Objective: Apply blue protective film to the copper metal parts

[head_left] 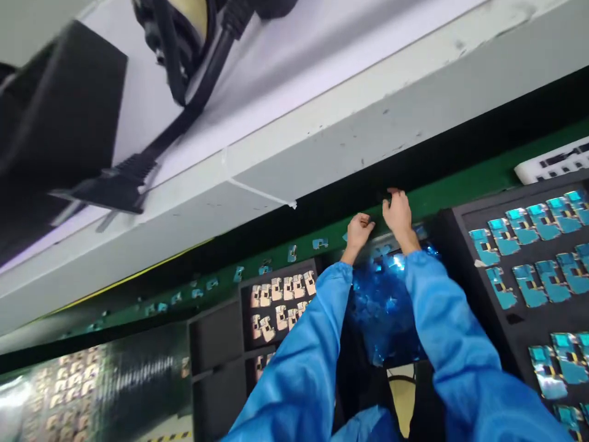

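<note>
My left hand (359, 233) is over the green belt under the grey shelf edge, its fingers pinched together around something small and dark. Just to its right, my right hand (397, 213) reaches a little deeper, fingers curled with the tips drawn together; what they hold is too dark to make out. A heap of shiny blue film pieces (386, 313) lies below both hands, between my forearms. Small blue circuit-board pieces (320, 244) sit on the green belt (276, 253) left of my left hand.
A black tray (499, 328) with rows of blue-filmed boards stands right. At left is a divided black tray (216, 344) holding pale boards (276, 290). The grey shelf edge (322, 147) overhangs the belt; a black plug and cable (124, 184) lie on it. A white strip (552, 161) is far right.
</note>
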Demonstrator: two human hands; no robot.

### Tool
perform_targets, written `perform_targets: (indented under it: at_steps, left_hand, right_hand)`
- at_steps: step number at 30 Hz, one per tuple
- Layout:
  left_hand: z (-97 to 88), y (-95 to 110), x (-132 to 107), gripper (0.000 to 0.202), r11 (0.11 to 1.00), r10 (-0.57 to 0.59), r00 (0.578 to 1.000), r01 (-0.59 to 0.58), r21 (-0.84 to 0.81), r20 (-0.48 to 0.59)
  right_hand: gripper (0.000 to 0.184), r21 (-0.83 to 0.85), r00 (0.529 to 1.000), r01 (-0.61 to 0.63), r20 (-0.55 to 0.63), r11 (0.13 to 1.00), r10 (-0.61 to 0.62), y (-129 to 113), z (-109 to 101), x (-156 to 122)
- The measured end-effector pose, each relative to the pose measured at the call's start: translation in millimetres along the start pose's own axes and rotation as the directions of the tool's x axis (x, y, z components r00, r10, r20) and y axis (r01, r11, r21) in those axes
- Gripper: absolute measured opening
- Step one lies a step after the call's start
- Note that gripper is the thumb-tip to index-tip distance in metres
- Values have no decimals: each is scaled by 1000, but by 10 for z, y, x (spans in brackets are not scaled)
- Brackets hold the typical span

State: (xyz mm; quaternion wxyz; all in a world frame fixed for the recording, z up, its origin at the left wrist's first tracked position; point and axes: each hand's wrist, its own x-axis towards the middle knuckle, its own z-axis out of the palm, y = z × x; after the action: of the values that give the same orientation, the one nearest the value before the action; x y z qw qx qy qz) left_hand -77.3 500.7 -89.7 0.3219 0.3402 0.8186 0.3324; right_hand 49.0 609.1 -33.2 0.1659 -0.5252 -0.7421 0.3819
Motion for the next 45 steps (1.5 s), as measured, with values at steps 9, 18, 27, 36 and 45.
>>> perform_targets:
  at_steps: [9,18,27,36,45]
  left_hand:
    - [-585,-211,10,31,972,-231,973,232,45,-15]
    - [-547,37,32,49,947,-193,980,174,271,45]
    - [-541,151,143,21,972,-232,970,227,69,75]
    - [-1581,27,78,31,762,-295,943,330,-556,155]
    - [-2359,-698,-162,38,857,-455,889,424,-291,-43]
  right_hand:
    - [38,-333,985,146,138,932,-105,296,370,525]
    - [15,184,927,-301,287,936,241,394,291,221]
    - [21,455,888,-326,448,829,103,178,329,-122]
    - [22,151,897,-32,441,988,-38,-227,740,-105]
    - [29,-188,844,330,497,925,-200,-761,1357,-441]
